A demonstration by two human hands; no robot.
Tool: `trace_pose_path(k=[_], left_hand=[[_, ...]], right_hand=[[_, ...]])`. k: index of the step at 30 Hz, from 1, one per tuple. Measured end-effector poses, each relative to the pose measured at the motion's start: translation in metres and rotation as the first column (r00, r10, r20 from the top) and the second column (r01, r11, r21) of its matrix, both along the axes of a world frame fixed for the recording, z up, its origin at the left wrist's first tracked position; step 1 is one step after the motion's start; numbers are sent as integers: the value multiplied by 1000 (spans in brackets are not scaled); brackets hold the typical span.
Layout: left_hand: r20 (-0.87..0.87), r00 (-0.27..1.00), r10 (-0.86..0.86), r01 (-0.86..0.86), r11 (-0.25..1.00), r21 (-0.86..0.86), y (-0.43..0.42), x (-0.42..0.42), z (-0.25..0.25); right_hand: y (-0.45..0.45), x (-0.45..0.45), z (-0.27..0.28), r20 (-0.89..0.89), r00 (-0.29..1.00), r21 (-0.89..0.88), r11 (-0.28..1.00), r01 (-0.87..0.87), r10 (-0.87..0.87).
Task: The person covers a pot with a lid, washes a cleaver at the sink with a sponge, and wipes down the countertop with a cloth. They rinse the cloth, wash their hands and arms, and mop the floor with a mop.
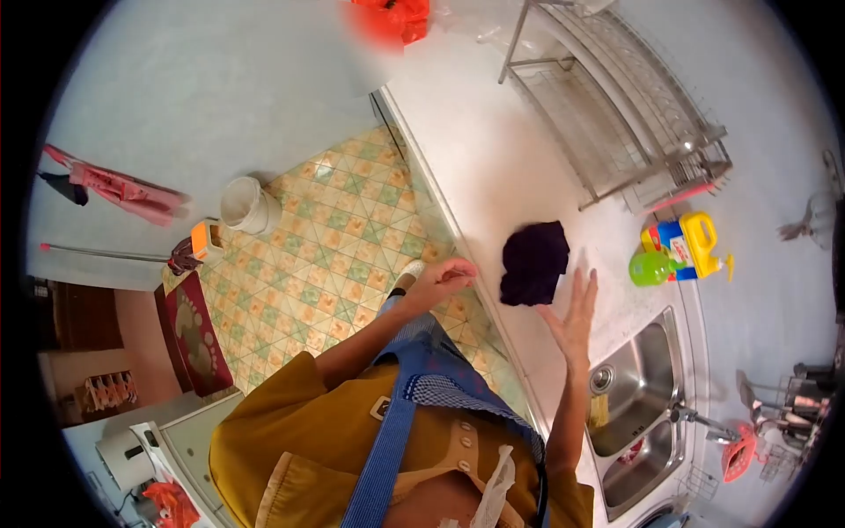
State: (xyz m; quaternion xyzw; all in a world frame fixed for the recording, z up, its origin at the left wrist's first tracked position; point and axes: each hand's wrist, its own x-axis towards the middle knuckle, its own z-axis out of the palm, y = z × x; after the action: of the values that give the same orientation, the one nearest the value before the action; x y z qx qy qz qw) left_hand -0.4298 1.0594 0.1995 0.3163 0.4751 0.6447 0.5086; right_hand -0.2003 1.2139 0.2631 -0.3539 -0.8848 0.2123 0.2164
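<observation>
A crumpled dark purple cloth lies on the white countertop. Beside its lower right edge is my right hand, fingers spread and nothing held; the thumb reaches close to the cloth, and whether they touch is unclear. My left hand hovers by the counter's front edge, left of the cloth. Its fingers are loosely curled together, with nothing visible in them.
Beyond the cloth stand a metal dish rack, a green bottle and a yellow-handled jug. A double sink is at lower right. A white bucket stands on the tiled floor, near a mop.
</observation>
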Motion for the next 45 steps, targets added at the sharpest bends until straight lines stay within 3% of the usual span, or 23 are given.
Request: trace_pose_path(k=[1,2,4,5,6,8,10,12,16,18,21,24,27,30,32,36,38,40,43,45], left_hand=[[-16,1000,20,-21,998,-55,-2,-14,-3],[-31,999,37,-40,993,-110,-4,-30,-5],[-35,996,87,-91,988,-123,-9,-64,-17],[-37,991,129,-132,983,-128,-8,-83,-22],[-24,995,93,-95,987,-127,-6,-103,-24],[-70,989,129,-143,949,-282,-10,-145,-24],[-55,980,192,-199,940,-278,-4,-181,-28],[-105,984,141,-166,945,-281,8,-220,-27],[-193,974,117,-164,954,-250,42,-280,-9],[-213,968,132,-188,945,-266,57,-300,0],[-287,951,118,-199,941,-274,72,-311,10],[-229,968,107,-178,931,-319,81,-307,9],[-163,986,-29,-28,940,-339,87,-296,3],[-137,980,-144,92,939,-333,102,-272,6],[-128,975,-182,137,944,-301,115,-250,9],[-190,901,-389,344,910,-232,140,-193,19],[-185,870,-456,416,883,-220,147,-156,26],[-213,834,-509,465,856,-225,147,-117,27],[-230,789,-570,517,818,-251,151,-52,24],[-243,748,-617,555,784,-279,157,-9,43]], right_hand=[[8,-18,-26,161,987,58,998,-12,2],[15,-33,-52,166,986,54,998,-16,7],[29,-64,-99,73,974,153,963,-222,213],[30,-80,-114,1,985,163,972,-172,174],[28,-98,-118,0,992,146,982,-122,123],[25,-145,-119,19,997,57,996,-75,74],[29,-217,-107,-5,999,-2,999,-53,53],[48,-290,-103,-34,998,-9,999,-51,50],[120,-401,-105,-61,994,102,991,-88,94],[167,-415,-117,-19,994,186,976,114,-112],[199,-377,-118,-110,903,199,881,430,-416],[153,-289,-118,-172,865,152,856,495,-470],[62,-189,-100,-5,774,35,774,633,-633],[15,-119,-97,141,527,106,542,834,-838],[39,-98,-106,109,452,283,463,840,-885],[163,-73,-117,4,510,314,485,816,-860],[228,-63,-116,-25,546,238,526,817,-837],[275,-54,-103,-115,645,-81,655,752,-755],[361,-38,-173,-130,609,394,523,756,-782],[351,-46,-163,-165,604,442,489,752,-780]])
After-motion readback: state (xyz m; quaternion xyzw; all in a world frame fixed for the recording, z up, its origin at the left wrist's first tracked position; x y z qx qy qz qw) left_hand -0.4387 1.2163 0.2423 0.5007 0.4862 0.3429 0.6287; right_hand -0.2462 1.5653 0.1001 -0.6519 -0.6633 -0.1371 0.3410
